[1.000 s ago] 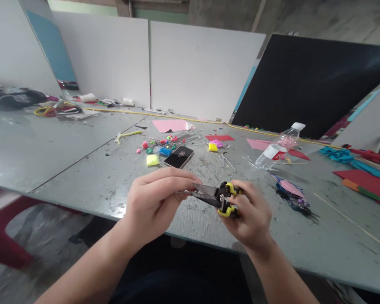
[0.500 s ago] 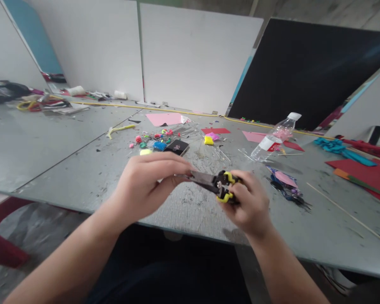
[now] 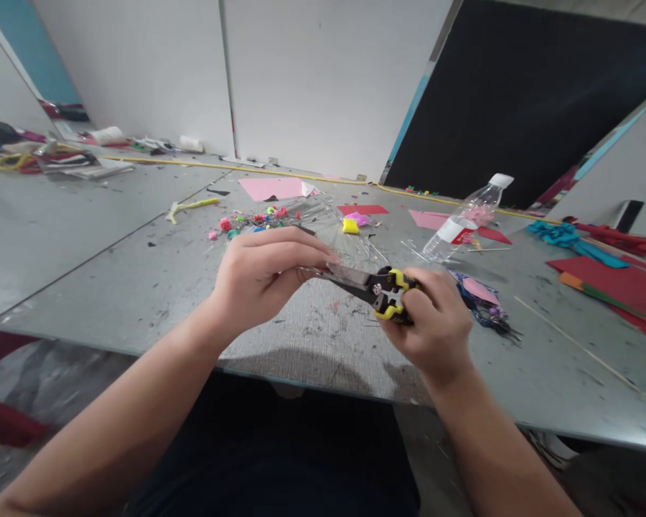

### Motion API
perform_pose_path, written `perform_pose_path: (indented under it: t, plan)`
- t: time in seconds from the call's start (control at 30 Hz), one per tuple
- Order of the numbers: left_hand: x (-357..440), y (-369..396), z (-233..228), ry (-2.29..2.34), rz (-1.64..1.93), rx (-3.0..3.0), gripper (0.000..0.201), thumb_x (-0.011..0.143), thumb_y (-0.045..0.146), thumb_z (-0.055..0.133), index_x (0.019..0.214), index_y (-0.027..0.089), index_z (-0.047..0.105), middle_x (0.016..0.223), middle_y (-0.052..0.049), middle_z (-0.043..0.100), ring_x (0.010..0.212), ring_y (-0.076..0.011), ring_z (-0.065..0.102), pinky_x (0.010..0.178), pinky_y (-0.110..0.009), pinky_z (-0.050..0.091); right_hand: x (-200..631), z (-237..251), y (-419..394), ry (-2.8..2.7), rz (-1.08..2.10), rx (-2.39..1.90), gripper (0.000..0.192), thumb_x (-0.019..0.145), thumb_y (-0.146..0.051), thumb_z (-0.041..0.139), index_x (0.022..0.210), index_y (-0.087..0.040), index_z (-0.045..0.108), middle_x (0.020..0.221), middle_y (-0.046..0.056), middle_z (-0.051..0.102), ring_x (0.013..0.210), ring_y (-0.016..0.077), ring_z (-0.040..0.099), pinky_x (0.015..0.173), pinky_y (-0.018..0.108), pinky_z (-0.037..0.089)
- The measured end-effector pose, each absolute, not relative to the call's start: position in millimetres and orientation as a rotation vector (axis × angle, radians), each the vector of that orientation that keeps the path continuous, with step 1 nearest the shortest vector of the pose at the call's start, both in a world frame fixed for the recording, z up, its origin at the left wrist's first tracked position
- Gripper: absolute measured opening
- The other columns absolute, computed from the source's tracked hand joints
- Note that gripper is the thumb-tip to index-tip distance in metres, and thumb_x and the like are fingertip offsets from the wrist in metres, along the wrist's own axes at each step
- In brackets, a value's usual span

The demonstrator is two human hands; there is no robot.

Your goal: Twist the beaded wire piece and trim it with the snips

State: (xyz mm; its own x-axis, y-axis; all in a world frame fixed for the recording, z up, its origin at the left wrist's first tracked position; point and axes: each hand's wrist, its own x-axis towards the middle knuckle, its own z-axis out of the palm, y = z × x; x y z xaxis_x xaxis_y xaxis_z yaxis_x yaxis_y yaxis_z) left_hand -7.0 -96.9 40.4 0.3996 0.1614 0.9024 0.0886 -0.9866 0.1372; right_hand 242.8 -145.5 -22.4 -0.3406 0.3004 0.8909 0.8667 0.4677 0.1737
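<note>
My right hand [image 3: 433,319] is wrapped round the yellow-and-black handles of a pair of pliers [image 3: 377,289], whose dark jaws point left. At the tip of those jaws, my left hand [image 3: 269,273] pinches with thumb and fingers together. A thin, small piece shows at the fingertips, too slight to name, and the fingers cover most of it. Both hands are held above the near part of the grey table [image 3: 296,341]. Behind my left hand lie small coloured clay bits [image 3: 263,215], partly hidden by it.
A clear plastic bottle [image 3: 466,222] stands tilted at right. Around it lie pink paper [image 3: 274,189], a yellow packet [image 3: 349,226], red sheets [image 3: 597,283], a thin stick [image 3: 576,341] and a dark-handled tool [image 3: 498,319]. White boards [image 3: 328,86] and a black board [image 3: 538,108] line the back.
Both hands and the pliers have risen slightly in view, and the right hand has shifted a little to the right. My left hand now covers the blue and pale-yellow packets. The view has tilted down slightly.
</note>
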Motion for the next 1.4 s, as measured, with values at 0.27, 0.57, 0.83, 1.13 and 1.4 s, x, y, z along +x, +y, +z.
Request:
perform_pose_path:
  t: [0.27, 0.57, 0.83, 1.13, 1.4]
  plan:
    - [-10, -108, 42, 0.368, 1.677, 2.585, 0.016, 0.088, 0.011, 0.063, 0.092, 0.021, 0.075, 0.091, -0.005, 0.078, 0.082, -0.0148, 0.074, 0.073, -0.026, 0.060, 237, -29, -145, -1.768, -0.746, -0.946, 0.033, 0.082, -0.028, 0.067, 0.108, -0.022, 0.047, 0.102, 0.010, 0.067, 0.082, 0.0211, 0.063, 0.071, 0.034, 0.050]
    - [-2, -112, 39, 0.804, 1.433, 2.398, 0.012, 0.088, 0.019, 0.064, 0.082, 0.017, 0.074, 0.071, -0.003, 0.074, 0.063, -0.0129, 0.068, 0.058, -0.023, 0.054, 235, -40, -137, -1.749, -0.786, -1.154, 0.020, 0.081, -0.023, 0.059, 0.101, -0.020, 0.059, 0.069, 0.003, 0.063, 0.060, 0.0186, 0.057, 0.059, 0.031, 0.044]
    - [3, -120, 30, 0.809, 1.456, 2.133, 0.015, 0.090, 0.024, 0.064, 0.095, 0.015, 0.073, 0.077, -0.005, 0.075, 0.066, -0.0138, 0.071, 0.059, -0.023, 0.058, 225, -42, -141, -1.729, -0.487, -1.210, 0.022, 0.085, -0.033, 0.061, 0.102, -0.021, 0.054, 0.074, 0.002, 0.066, 0.059, 0.0170, 0.059, 0.053, 0.028, 0.041]
    - [15, -104, 15, 0.795, 1.412, 1.850, 0.014, 0.086, 0.027, 0.067, 0.090, 0.014, 0.072, 0.075, -0.005, 0.075, 0.065, -0.0138, 0.072, 0.054, -0.022, 0.057, 215, -38, -140, -1.782, -0.320, -1.127, 0.024, 0.092, -0.034, 0.059, 0.073, -0.021, 0.052, 0.081, 0.005, 0.055, 0.072, 0.0169, 0.053, 0.065, 0.031, 0.045]
    - [14, -98, 5, 0.795, 1.317, 1.775, 0.017, 0.087, 0.030, 0.067, 0.088, 0.014, 0.071, 0.077, -0.007, 0.075, 0.070, -0.0146, 0.073, 0.058, -0.023, 0.059, 216, -39, -135, -1.621, 0.316, -1.373, 0.031, 0.085, -0.050, 0.062, 0.077, -0.020, 0.063, 0.061, 0.001, 0.061, 0.055, 0.0159, 0.055, 0.055, 0.030, 0.040]
